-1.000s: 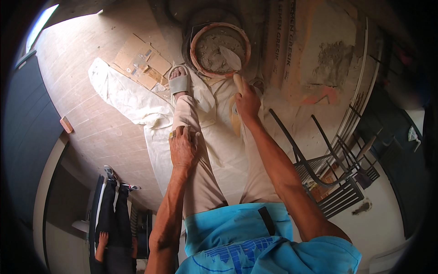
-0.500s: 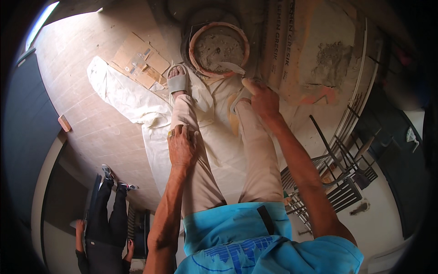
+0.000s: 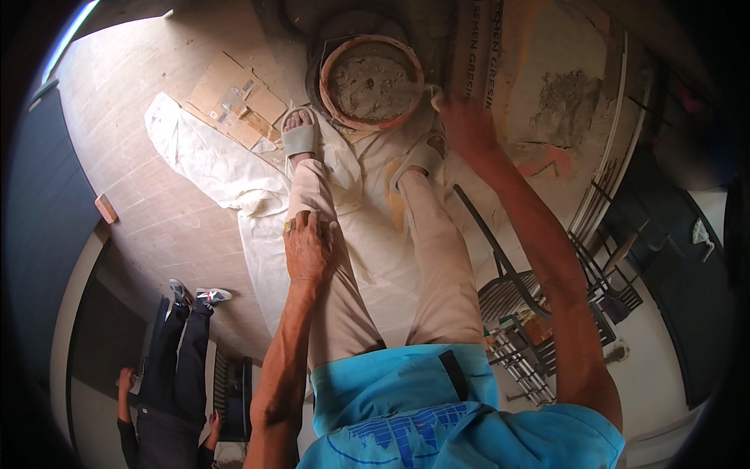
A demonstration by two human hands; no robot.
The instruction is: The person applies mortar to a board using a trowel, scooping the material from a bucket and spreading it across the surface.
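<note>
Wet grey mortar [image 3: 371, 84] fills much of a round bucket with an orange rim [image 3: 328, 100], set on the floor beyond my feet. At the bucket's right side, my right hand [image 3: 469, 129] is closed around the handle of a trowel [image 3: 436, 95]. Motion blurs the trowel, and its blade is hard to make out against the rim. My left hand [image 3: 308, 248] rests on my left trouser leg [image 3: 312, 191], fingers bent loosely over the knee, holding nothing. A yellowish ring shows on one of its fingers.
White sheeting [image 3: 266, 187] lies under my sandalled feet, beside flattened cardboard [image 3: 238, 102]. At right are a mortar-smeared board [image 3: 566, 86], paper sacks [image 3: 476, 47] and a dark metal rack [image 3: 519, 293]. Another person [image 3: 176, 352] stands at lower left.
My right hand has moved right and slightly away from me, drawing the trowel from over the mortar to the bucket's right side. My left hand stays on the leg. The other person's feet have shifted.
</note>
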